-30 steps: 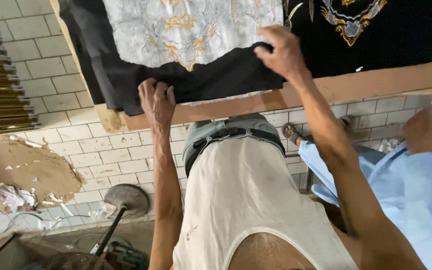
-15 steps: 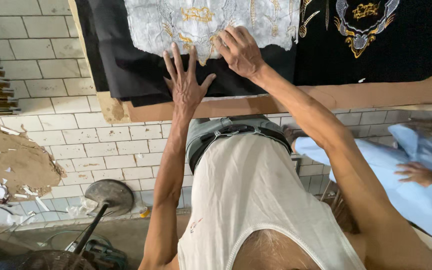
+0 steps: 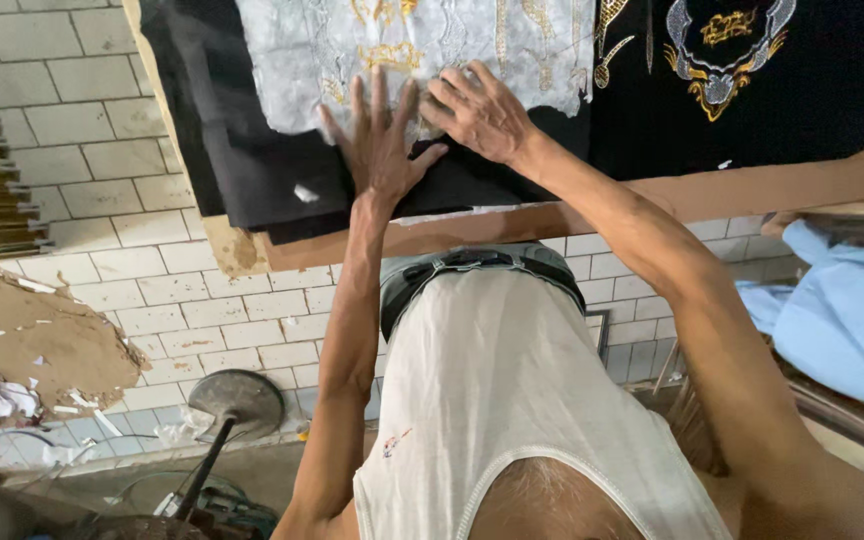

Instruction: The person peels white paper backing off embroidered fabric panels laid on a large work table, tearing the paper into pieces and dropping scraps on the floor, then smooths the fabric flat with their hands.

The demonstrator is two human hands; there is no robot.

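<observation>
My left hand (image 3: 380, 145) lies flat with fingers spread on a black garment (image 3: 252, 150), its fingertips on the lower edge of a white sheet with gold and silver ornament (image 3: 412, 45) that covers the garment. My right hand (image 3: 480, 112) presses next to it, fingers bent onto the same sheet edge. Both hands hold nothing. The garment rests on a wooden table (image 3: 712, 195), whose edge runs across in front of me.
A second black garment with gold and silver embroidery (image 3: 732, 60) lies to the right. A person in a light blue shirt (image 3: 842, 310) stands at far right. Below are a white tiled floor (image 3: 102, 190), a fan base (image 3: 237, 400) and torn cardboard with paper scraps (image 3: 32, 340).
My left hand rose from the table's edge onto the garment and spread flat. My right hand shifted left along the sheet's edge to lie beside it.
</observation>
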